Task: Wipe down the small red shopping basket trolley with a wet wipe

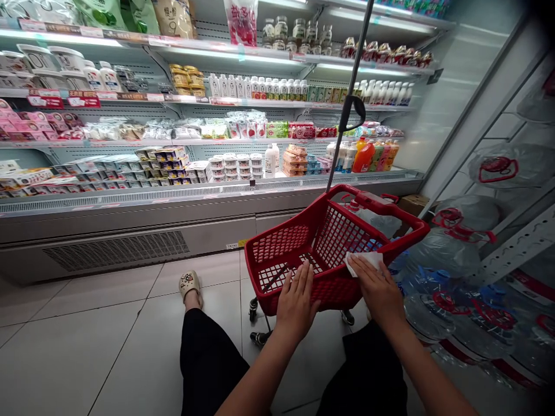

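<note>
A red plastic shopping cart point(277, 245) with mesh sides stands on the floor in front of me. My left hand point(297, 300) lies on its near side, fingers stretched out and close together, holding nothing. Farther right, my right hand point(376, 289) presses a folded white wipe point(382, 260) against the near top rim, below the handle end. Part of the wipe is hidden under the fingers. The cart's red handle point(377, 203) rises at the far right corner. Inside the basket, a dark thin strap or bar is visible on the bottom.
A refrigerated display case point(130, 199) with yogurt cups, bottles and packs runs across the back. Several large water bottles point(455, 289) with red handles are stacked close to the cart's right. A dark pole point(347, 110) stands behind the cart. My shoe point(189, 282) is on the tiled floor.
</note>
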{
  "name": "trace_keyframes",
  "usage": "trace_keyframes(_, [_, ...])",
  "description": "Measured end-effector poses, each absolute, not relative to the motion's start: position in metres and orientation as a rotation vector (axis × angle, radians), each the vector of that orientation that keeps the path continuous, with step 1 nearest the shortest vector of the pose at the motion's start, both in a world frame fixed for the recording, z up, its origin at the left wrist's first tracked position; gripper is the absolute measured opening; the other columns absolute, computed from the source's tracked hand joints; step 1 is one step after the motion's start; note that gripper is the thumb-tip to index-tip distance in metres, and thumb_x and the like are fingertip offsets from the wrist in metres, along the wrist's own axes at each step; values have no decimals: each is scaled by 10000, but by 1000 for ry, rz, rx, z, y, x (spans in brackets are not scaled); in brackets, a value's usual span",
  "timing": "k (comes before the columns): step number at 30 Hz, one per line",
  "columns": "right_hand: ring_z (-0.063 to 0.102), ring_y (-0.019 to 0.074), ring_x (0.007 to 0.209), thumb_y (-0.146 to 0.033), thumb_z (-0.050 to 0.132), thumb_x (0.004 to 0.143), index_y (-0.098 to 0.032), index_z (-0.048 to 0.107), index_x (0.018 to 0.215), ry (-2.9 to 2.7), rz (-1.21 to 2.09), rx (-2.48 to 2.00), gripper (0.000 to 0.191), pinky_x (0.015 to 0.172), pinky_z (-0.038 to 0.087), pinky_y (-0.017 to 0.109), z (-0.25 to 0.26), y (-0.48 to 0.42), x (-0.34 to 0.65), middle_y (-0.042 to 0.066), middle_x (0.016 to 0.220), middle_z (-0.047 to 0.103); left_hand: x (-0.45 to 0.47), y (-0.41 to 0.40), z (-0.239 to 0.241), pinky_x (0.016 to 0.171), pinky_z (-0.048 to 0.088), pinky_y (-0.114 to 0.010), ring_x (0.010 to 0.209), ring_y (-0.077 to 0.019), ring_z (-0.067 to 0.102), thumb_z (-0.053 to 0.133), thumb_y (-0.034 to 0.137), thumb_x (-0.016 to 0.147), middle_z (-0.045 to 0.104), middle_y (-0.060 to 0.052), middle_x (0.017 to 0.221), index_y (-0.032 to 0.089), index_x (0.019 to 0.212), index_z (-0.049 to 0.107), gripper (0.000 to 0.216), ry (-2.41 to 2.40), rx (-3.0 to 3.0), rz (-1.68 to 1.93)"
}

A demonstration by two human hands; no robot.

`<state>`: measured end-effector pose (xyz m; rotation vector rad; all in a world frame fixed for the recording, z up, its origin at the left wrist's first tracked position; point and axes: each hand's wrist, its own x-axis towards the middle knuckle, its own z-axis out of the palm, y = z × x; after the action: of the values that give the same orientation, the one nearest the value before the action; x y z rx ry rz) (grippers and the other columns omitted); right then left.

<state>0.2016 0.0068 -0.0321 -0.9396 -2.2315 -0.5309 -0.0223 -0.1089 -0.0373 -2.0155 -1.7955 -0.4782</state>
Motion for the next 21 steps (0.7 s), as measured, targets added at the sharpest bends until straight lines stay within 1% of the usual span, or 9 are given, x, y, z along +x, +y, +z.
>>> trace_keyframes(3, [503, 195, 1442, -61, 350, 998, -245, 222, 1661, -2272, -504, -866, 700, 1254, 278, 459, -40, -10, 177, 53, 1560, 534, -22, -107, -38, 1281, 277, -468, 1597, -259, 209, 526, 463, 1021, 183, -116, 1730, 111, 1676, 99, 857, -1804, -2004, -483])
trace_keyframes(7, [525, 168, 1421, -74, 354, 1000, -254, 269, 1650, -2382, -472, -681, 679, 1274, 248, 426, -46, -30, 153, 44, 1559, 535, -26, -109, -40, 1283, 267, -458, 1593, -247, 225, 490, 429, 1037, 184, -118, 1729, 118, 1674, 120, 799, -1786, -1994, -495])
trace_keyframes(10, [552, 174, 1397, -73, 364, 996, -278, 295, 1641, -2342, -483, -731, 680, 1277, 241, 441, -39, -19, 168, 38, 1541, 556, -28, -109, -40, 1281, 277, -460, 1592, -252, 230, 508, 431, 1026, 192, -114, 1727, 122, 1677, 103, 827, -1789, -1994, -496])
trace_keyframes(14, [555, 207, 1398, -71, 360, 992, -251, 285, 1646, -2246, -500, -872, 683, 1249, 291, 478, -34, -8, 179, 57, 1525, 571, -24, -107, -40, 1278, 279, -471, 1589, -259, 236, 514, 436, 1022, 197, -112, 1727, 125, 1679, 81, 846, -1803, -2005, -511])
trace_keyframes(17, [535, 190, 1415, -67, 349, 990, -233, 274, 1649, -2314, -480, -800, 684, 1249, 299, 451, -40, -22, 162, 50, 1538, 557, -23, -106, -41, 1278, 276, -467, 1588, -257, 241, 504, 436, 1026, 199, -114, 1726, 122, 1679, 80, 840, -1802, -1998, -527])
trace_keyframes(21, [522, 162, 1422, -67, 351, 997, -256, 282, 1645, -2389, -455, -701, 678, 1272, 264, 425, -42, -27, 155, 20, 1563, 531, -27, -108, -41, 1279, 281, -463, 1589, -249, 241, 500, 424, 1027, 208, -111, 1724, 127, 1681, 64, 840, -1784, -2003, -519])
